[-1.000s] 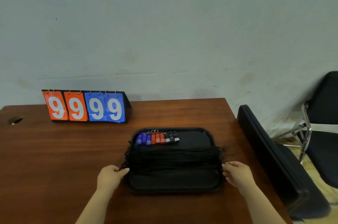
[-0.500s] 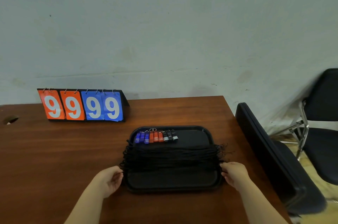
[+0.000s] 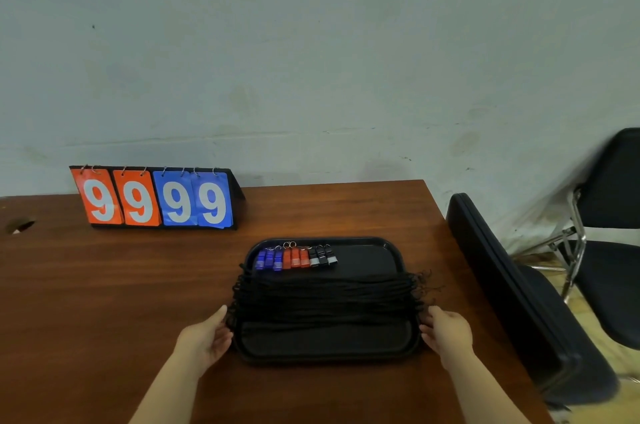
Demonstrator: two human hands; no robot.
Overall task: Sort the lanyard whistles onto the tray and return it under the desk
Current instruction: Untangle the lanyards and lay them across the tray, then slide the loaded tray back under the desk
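Both bare forearms came up from the bottom edge, angled slightly inward. Left hand was turned palm-in, fingers loosely curved and pressed against what sat between the two hands. Right hand mirrored it on the opposite side, palm facing in, fingertips touching too. Neither one looked fully closed into a grasp.

Both hands have closed in on the tray now. The left hand has turned from lying palm down beside the edge to standing with its palm facing the tray's left side, fingers by the black cords. The right hand has slid up against the right side, fingertips at the rim.
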